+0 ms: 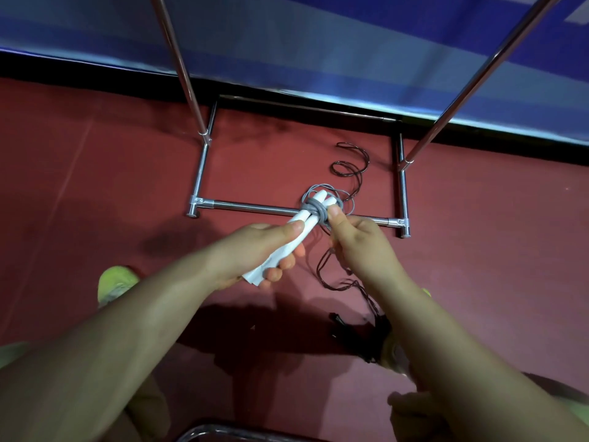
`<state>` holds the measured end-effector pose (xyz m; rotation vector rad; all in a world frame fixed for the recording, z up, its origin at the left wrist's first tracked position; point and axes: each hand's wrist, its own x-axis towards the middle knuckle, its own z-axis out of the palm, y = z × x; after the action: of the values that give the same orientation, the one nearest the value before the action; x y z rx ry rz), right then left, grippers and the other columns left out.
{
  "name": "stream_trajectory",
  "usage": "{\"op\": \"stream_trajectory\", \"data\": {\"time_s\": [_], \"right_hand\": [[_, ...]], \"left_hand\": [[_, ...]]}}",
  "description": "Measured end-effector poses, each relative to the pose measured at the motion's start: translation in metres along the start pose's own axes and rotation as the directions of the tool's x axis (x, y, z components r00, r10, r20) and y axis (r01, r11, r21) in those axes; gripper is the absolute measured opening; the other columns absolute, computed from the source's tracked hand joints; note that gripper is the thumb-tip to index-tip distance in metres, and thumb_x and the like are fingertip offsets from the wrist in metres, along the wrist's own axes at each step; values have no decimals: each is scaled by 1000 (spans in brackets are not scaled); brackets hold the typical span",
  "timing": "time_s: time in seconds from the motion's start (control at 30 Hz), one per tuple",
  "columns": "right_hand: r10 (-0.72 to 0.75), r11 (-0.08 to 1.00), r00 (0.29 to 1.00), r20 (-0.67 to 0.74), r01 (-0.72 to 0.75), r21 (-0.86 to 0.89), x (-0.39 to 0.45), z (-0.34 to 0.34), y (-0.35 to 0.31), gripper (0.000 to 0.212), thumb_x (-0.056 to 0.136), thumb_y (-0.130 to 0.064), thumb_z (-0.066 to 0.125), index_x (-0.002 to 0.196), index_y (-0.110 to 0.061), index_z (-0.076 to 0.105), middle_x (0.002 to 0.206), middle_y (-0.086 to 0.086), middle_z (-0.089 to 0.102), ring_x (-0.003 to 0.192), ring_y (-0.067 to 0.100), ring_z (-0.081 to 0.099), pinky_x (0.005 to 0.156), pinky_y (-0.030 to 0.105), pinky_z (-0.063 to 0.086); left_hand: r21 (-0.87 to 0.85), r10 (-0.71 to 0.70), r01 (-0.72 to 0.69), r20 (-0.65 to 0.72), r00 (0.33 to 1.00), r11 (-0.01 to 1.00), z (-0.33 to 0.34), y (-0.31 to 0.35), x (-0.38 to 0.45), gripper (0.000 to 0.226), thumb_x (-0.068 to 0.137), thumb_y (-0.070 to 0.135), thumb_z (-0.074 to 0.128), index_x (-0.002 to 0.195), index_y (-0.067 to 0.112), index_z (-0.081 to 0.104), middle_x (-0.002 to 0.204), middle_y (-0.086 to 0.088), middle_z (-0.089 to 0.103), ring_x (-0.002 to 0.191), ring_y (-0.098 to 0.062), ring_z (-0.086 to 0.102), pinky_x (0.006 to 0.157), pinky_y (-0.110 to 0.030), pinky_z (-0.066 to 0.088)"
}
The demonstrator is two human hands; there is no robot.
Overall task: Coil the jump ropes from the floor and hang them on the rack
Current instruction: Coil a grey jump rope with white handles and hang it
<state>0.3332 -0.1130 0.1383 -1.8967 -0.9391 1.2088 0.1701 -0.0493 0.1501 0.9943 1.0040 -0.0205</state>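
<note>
Grey cord [314,209] is wound in a few tight turns around two white handles [301,232], held above the rack's chrome base bar [255,208] near the frame's centre. The left hand [264,250] is curled around the handles' lower ends, and the right hand [357,240] pinches the cord at the wrap, toward three o'clock. If that pinch slackens before the end is tucked, the turns would likely spring loose and the coil fall open. A second, dark rope [350,167] lies uncoiled on the red floor [95,170] from one o'clock down to five, close to the feet, where it could snag a shoe.
</note>
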Motion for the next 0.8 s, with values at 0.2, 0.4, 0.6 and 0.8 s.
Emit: {"op": "stream_trajectory", "data": {"time_s": [0.2,0.4,0.6,0.8], "right_hand": [[154,981,983,99,-165,103,-6,8,-1,55,99,-51,32,80,-11,63,57,2,52,38,8,44,40,16,32],[238,970,951,198,-243,2,-6,9,-1,65,92,-62,38,94,-4,66,60,4,59,38,10,46,42,19,33],[159,986,971,179,-164,12,-8,10,-3,52,99,-46,39,82,-4,65,55,1,52,40,12,42,42,21,32],[95,982,989,117,-113,151,-8,8,-8,39,100,-33,37,69,-12,46,52,2,40,45,17,32,47,28,24]], "left_hand": [[610,230,-2,-296,927,792,-6,-9,8,40,88,55,50,79,16,56,71,1,59,62,-19,52,61,-32,39],[899,368,75,-251,895,431,0,-7,0,37,87,63,45,82,27,39,74,9,48,73,-20,47,59,-32,30],[927,406,65,-224,886,370,2,-7,-1,38,84,62,50,85,26,40,82,7,53,83,-23,55,61,-31,32],[212,-33,34,-8,999,977,1,5,-5,35,81,42,64,99,13,59,82,-7,71,68,-21,65,66,-34,51]]}}
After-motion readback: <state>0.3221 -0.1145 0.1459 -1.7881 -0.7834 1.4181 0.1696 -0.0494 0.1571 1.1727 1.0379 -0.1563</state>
